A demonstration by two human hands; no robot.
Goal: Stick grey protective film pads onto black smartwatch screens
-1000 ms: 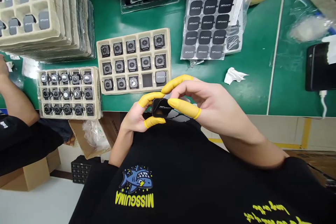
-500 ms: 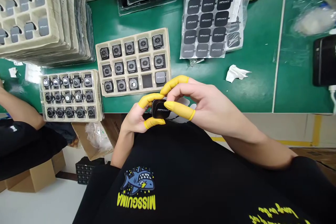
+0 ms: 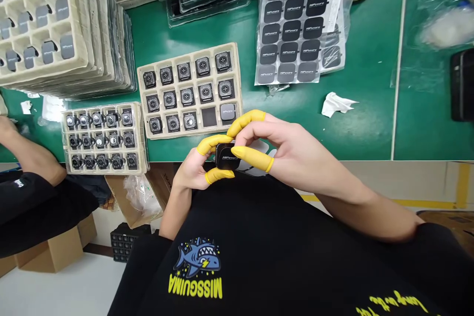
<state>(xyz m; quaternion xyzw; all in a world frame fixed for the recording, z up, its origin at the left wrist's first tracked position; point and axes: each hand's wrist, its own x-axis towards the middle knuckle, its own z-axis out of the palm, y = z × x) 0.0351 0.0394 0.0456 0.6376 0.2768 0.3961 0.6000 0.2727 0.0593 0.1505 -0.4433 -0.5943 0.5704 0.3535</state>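
In the head view, the only one, the fingers [image 3: 220, 175] of the left hand [image 3: 194, 168] grasp a black watch body [image 3: 226, 158] from its left side, one finger along the top edge and the thumb beneath. The right hand [image 3: 285, 150] has its thumb laid over the right part of the face, where "HiFuture" lettering shows, and another fingertip meets the left hand's upper finger. How firmly those right fingers grip cannot be told. Yellow covers sheathe fingers on both hands, and pale grey film [image 3: 262, 146] shows behind the right thumb.

Just beyond the fingers, on the green bench [image 3: 289, 103], lies a beige tray [image 3: 196, 81] of watch bodies; its compartment nearest the right fingers holds a lettered grey square. Left of the fingers sits a second tray [image 3: 143, 153], with tall stacked trays [image 3: 99, 34] farther beyond it. Beyond the right fingers are label sheets [image 3: 292, 29]; nearer, to their right, is crumpled paper [image 3: 336, 104]. Well left rests another person's arm [image 3: 33, 150].
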